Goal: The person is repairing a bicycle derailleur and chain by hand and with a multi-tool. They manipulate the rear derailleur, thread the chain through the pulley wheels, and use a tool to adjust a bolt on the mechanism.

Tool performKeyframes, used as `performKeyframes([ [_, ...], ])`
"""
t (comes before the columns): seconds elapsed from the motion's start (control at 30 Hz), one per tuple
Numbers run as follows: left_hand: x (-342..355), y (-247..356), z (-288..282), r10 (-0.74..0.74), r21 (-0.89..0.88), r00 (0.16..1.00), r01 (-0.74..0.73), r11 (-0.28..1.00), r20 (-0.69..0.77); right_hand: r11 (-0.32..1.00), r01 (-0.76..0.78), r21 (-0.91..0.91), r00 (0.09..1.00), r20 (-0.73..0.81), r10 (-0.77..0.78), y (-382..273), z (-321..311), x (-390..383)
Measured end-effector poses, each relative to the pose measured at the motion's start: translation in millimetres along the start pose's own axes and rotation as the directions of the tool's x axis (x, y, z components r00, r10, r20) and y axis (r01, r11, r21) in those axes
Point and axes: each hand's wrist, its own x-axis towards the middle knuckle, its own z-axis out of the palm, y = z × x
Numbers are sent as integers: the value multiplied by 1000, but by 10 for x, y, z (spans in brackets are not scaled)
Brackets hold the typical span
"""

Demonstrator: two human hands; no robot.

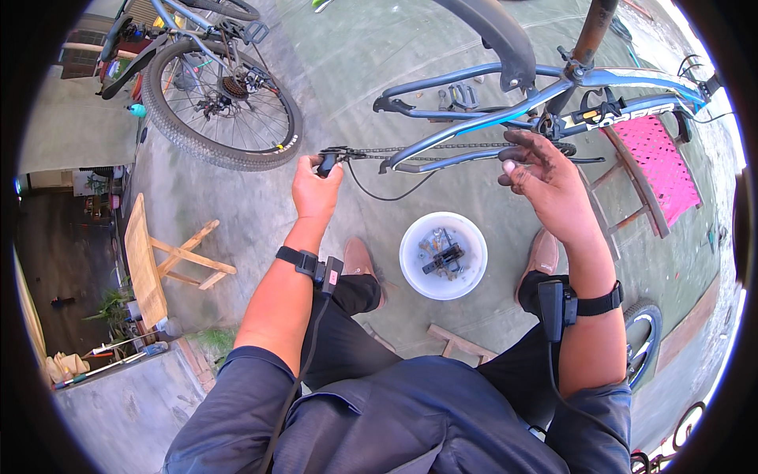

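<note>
Your left hand (316, 188) closes around a small dark tool (326, 163) clamped at the rear end of the bicycle chain (426, 148), which runs level to your right, toward the crank. Your right hand (545, 178), fingers grease-black and spread, grips nothing and hovers just beside the crank end (562, 147), so it is the nearer hand there. The chain's long axis follows the blue bicycle frame (505, 110), which has no rear wheel fitted. Below, between your brown shoes on the concrete, a white bucket (414, 272) holds dark metal parts. A pink-topped stool (659, 162) stands at right; a second bicycle's wheel (221, 107) stands upper left. A white label stripe marks the frame's down tube.
</note>
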Motion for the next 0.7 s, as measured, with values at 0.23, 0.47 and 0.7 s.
performKeyframes([
  [0.23,-124,-75,9,-40,22,999,39,999,33,1000,-18,-19,1000,-24,18,-37,99,-100],
  [0.47,-207,-113,-30,-77,57,990,71,996,121,999,30,-28,1000,1,-30,9,261,-290],
  [0.7,-342,-209,-52,-31,21,985,28,999,167,994,72,-79,996,62,-67,84,373,-312],
])
